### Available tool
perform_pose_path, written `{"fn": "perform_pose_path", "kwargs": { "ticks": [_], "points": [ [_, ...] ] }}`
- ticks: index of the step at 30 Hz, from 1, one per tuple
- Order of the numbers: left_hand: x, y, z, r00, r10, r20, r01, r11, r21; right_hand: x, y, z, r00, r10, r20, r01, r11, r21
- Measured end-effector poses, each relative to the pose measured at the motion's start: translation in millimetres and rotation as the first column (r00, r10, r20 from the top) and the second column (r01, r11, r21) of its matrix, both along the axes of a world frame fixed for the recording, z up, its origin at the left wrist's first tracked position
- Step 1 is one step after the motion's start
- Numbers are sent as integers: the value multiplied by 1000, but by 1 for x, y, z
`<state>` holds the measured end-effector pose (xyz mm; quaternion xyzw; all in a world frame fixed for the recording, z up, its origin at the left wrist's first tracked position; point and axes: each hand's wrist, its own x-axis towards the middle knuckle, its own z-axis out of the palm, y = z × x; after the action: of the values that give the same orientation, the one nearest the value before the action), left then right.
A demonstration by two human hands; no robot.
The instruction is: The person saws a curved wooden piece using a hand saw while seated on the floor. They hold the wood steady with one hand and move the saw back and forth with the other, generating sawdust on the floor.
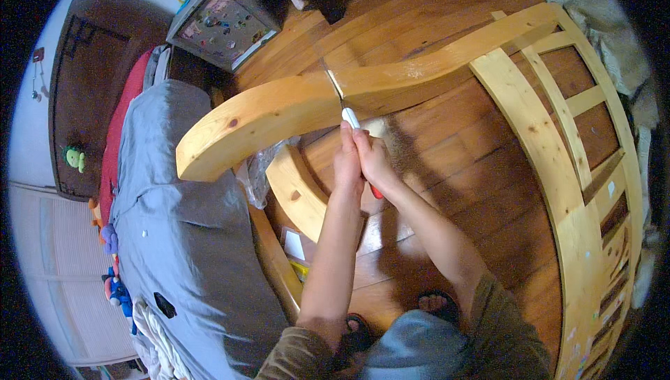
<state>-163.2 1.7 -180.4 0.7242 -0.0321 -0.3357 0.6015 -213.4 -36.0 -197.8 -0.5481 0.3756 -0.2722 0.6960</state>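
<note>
Both of my hands are closed around the white and red handle of a hand saw [350, 117]. My left hand [347, 157] and my right hand [373, 159] sit close together, the red end of the handle showing below them. The thin blade runs away from me across a thick, curved wooden beam [272, 111], at a cut in its upper edge. How deep the blade sits is hard to see. To the right, the beam joins a slatted wooden frame [600, 219]. Pale dust, apparently sawdust, lies on the floor beyond my right hand.
A bed with a grey cover [181, 226] stands on the left. Another curved wooden piece [296, 191] lies between bed and left arm, beside clear plastic [258, 174]. A grey cabinet [223, 20] stands at the far left. My sandalled feet rest on the wooden floor [481, 191].
</note>
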Motion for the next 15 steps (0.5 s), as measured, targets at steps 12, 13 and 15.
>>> {"fn": "perform_pose_path", "kwargs": {
  "ticks": [12, 13, 15],
  "points": [
    [-165, 138, -42, 982, -94, 166, 91, 995, 29, -175, 127, -33, 990, 115, -80, -118, 992, -35],
    [-171, 137, -31, 994, -37, 98, 41, 998, -37, -174, 128, -25, 994, 98, -39, -100, 994, -41],
    [-151, 113, -2, 981, -82, 173, 62, 991, 116, -152, 115, -17, 994, 104, 30, -106, 990, 92]
  ]
}}
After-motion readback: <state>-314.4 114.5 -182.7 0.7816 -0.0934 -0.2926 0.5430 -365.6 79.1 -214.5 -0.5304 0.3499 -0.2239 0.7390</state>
